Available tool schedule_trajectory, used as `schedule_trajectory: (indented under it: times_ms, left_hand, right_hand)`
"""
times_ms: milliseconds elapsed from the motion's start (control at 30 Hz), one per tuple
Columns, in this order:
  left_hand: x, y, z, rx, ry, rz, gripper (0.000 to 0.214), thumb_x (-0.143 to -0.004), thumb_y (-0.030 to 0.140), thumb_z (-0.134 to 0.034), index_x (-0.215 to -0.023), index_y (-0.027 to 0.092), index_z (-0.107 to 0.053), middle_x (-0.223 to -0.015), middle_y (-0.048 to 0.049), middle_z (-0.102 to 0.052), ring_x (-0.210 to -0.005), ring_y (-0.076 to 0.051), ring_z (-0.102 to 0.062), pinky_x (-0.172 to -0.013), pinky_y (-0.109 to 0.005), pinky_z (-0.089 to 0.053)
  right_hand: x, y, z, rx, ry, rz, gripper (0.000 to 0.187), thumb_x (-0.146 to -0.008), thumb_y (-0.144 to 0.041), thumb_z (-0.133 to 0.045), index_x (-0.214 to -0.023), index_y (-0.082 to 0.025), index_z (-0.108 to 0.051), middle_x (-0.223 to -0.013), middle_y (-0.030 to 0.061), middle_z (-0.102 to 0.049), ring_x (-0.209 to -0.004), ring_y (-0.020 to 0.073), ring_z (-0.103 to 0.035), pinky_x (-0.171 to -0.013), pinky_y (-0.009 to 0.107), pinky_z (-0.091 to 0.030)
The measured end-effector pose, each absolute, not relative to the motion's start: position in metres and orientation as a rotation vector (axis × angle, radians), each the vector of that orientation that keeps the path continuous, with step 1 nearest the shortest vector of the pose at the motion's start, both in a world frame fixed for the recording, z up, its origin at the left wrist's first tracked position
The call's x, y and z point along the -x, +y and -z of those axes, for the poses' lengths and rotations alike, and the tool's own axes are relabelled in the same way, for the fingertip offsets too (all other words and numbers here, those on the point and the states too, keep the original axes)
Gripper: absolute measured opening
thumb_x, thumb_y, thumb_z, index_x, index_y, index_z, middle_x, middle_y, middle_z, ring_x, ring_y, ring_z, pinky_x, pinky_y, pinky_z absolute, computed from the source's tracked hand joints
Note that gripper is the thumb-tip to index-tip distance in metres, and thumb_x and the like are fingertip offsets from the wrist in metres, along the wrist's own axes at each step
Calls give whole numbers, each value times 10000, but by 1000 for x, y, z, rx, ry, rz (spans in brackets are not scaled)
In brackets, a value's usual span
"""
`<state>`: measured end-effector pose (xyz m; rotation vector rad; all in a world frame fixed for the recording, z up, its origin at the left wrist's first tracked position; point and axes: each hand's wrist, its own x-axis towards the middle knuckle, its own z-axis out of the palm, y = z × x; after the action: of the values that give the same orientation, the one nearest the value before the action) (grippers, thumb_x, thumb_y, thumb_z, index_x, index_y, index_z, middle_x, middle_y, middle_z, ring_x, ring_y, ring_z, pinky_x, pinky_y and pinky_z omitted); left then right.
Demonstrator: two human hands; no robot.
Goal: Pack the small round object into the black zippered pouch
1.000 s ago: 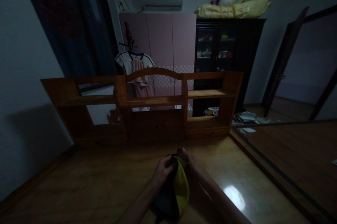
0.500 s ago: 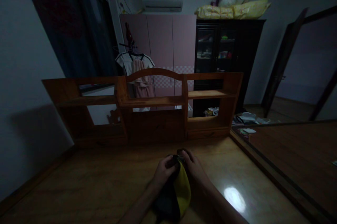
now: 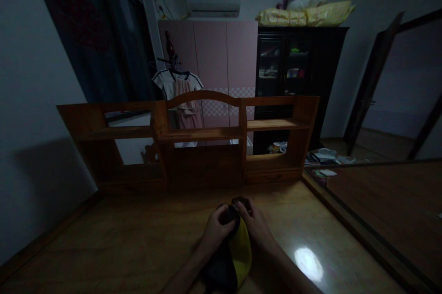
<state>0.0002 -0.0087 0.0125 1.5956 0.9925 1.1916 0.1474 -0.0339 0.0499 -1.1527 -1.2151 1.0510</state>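
Observation:
A soft black-and-yellow pouch hangs below my two hands, just above or on the wooden surface; I cannot tell which. Its yellow side faces right and its dark side left. My left hand is closed on the black upper edge, thumb on top. Close beside it, my right hand pinches the top end, where a small light spot shows between the fingertips. The dim light hides what that small part is. Between my forearms, the lower end of the pouch runs towards the bottom of the view.
A wooden shelf unit stands along the far edge of the wooden surface. A raised wooden edge runs down the right side. Behind are a pink wardrobe, a black cabinet and hanging clothes.
My hands stay at the top of the pouch. The fingers of my right hand have shifted slightly, and the black upper edge has folded over a little to the right.

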Motion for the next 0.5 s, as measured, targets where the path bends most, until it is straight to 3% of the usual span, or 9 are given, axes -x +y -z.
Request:
schedule_trajectory:
  times_ms: [500]
  left_hand:
    - [-5,-16,-17,-1702,1088,-1194,258,-708,243,-657,-950,154,-648,-928,-57,-693,-849,-221,-635,-754,-275,-481]
  right_hand:
    - [-152,-24,-30,1111,-1273,-992,392,-819,-525,-547,-1052,-210,-577,-980,57,-677,-936,246,-628,-834,346,-457]
